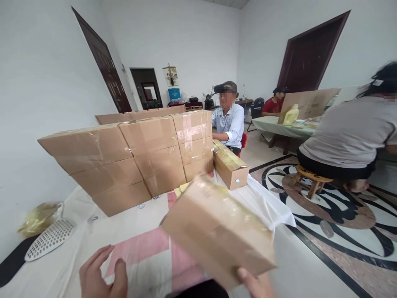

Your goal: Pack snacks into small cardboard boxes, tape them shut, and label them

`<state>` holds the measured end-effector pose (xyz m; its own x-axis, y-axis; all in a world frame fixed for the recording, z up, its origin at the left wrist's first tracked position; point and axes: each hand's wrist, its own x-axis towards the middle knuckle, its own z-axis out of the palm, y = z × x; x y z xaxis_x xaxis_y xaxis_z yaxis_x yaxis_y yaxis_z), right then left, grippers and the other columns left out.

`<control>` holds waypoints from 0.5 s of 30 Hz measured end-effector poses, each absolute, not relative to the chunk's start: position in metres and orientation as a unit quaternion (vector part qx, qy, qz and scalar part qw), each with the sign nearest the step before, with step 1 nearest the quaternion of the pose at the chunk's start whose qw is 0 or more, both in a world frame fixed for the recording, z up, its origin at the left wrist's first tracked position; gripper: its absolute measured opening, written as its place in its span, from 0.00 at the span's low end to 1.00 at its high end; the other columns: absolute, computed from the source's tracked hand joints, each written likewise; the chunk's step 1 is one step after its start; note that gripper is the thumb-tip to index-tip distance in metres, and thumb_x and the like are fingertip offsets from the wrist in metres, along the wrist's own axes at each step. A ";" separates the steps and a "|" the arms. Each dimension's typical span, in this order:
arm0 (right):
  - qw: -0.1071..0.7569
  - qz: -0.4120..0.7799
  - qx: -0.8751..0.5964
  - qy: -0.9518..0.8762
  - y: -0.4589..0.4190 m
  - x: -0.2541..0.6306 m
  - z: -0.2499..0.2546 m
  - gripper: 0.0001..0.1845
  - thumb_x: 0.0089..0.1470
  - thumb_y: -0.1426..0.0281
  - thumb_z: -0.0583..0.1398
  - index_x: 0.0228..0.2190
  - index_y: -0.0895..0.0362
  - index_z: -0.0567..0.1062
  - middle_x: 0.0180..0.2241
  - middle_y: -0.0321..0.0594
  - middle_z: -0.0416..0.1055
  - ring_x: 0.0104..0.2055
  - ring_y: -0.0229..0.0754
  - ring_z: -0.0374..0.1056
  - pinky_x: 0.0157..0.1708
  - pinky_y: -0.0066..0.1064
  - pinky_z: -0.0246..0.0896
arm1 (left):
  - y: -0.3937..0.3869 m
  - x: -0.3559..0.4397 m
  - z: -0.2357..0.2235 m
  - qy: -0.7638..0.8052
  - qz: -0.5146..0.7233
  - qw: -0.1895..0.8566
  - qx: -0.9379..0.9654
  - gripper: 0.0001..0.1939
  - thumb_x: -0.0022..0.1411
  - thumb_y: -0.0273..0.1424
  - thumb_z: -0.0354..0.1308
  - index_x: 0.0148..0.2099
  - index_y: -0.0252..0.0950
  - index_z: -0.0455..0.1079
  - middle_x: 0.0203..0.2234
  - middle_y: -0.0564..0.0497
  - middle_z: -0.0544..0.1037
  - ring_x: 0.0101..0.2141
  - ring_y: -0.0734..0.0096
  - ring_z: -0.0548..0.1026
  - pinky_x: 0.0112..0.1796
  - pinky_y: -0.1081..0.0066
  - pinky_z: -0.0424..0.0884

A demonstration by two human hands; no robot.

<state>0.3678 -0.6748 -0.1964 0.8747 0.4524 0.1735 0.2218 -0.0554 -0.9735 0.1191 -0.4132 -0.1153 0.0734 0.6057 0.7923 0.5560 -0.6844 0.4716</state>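
Tilted over the front of the table is a taped cardboard box (pixel 214 231), slightly blurred. My right hand (pixel 256 283) grips its near right end, with the thumb on the side and the other fingers hidden behind or beneath. My left hand (pixel 104 271) is apart from the box, above the cloth at the lower left, its thumb and fingers spread with nothing between them. Behind the held box stands a stack of cardboard boxes (pixel 133 157), several wide and three high, sealed with clear tape. A single box (pixel 231 165) with yellowish tape on top lies right of the stack.
A white and pink cloth (pixel 139 252) covers the table. At left are a perforated white piece (pixel 51 240) and a crumpled gold wrapper (pixel 40 219). A person in a cap (pixel 229 120) sits behind the stack. Farther right, another person (pixel 347 140) sits on a wooden stool (pixel 313 178).
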 end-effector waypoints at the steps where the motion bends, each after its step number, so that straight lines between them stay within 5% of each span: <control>1: 0.637 0.042 -0.747 -0.187 -0.693 0.385 -0.192 0.55 0.45 0.39 0.65 0.66 0.54 0.62 0.56 0.56 0.72 0.60 0.70 0.67 0.51 0.55 0.71 | -0.407 0.124 -0.122 0.406 0.539 0.049 0.736 0.16 0.64 0.40 0.53 0.49 0.36 0.69 0.46 0.37 0.74 0.49 0.43 0.73 0.51 0.39 0.71; 8: 0.606 -0.175 -0.762 -0.143 -0.708 0.491 -0.131 0.62 0.43 0.48 0.70 0.68 0.59 0.49 0.60 0.57 0.62 0.57 0.61 0.67 0.52 0.51 0.70 | -0.384 0.150 -0.219 0.397 0.371 0.185 0.819 0.18 0.63 0.42 0.50 0.50 0.37 0.70 0.45 0.41 0.77 0.47 0.49 0.77 0.48 0.48 0.75; 15: 0.498 -0.147 -0.847 -0.115 -0.662 0.503 -0.162 0.75 0.38 0.42 0.68 0.70 0.71 0.40 0.59 0.70 0.54 0.64 0.76 0.53 0.57 0.59 0.59 | -0.383 0.155 -0.225 0.358 0.323 0.201 0.853 0.15 0.66 0.41 0.51 0.46 0.42 0.75 0.44 0.47 0.81 0.46 0.56 0.79 0.47 0.56 0.75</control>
